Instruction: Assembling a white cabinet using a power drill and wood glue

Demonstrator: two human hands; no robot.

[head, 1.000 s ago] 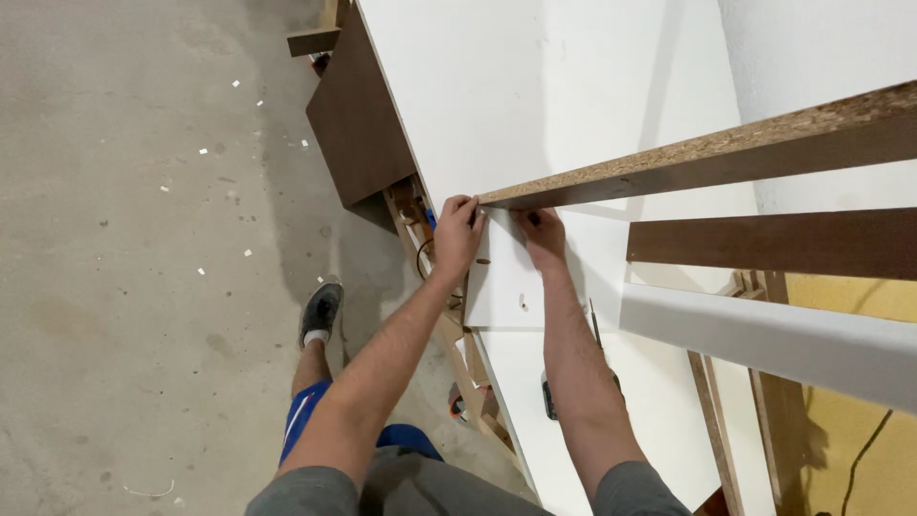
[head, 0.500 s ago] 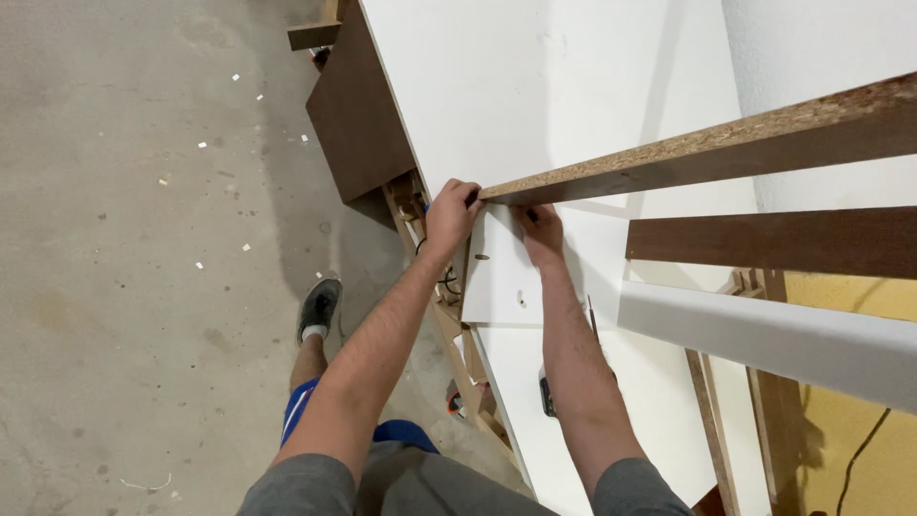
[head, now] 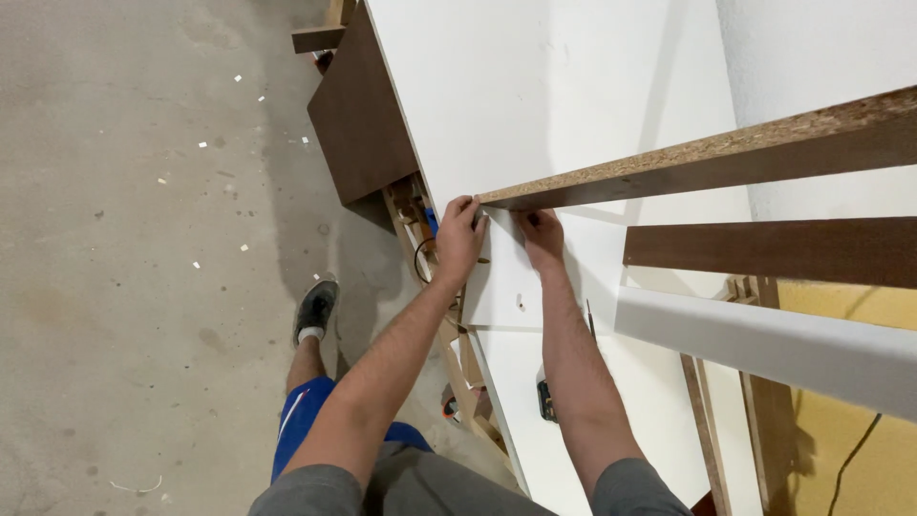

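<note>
A long chipboard strip [head: 707, 158] with a raw speckled edge and dark brown face runs from the upper right down to its near end at the middle. My left hand [head: 460, 237] grips that end from the left, fingers curled over its tip. My right hand [head: 542, 237] presses just under the strip's end, resting on a small white panel [head: 521, 287]. Both hands lie over a large white board [head: 535, 96].
A dark brown panel [head: 358, 115] leans at the board's left edge. A second brown strip [head: 774, 250] and a white strip [head: 764, 339] cross at the right. Wooden frame pieces and a cable [head: 420, 263] sit below the board. My shoe [head: 315, 308] stands on the concrete floor [head: 124, 239].
My left hand has slid slightly up and closed more tightly around the strip's end. The right hand has barely moved.
</note>
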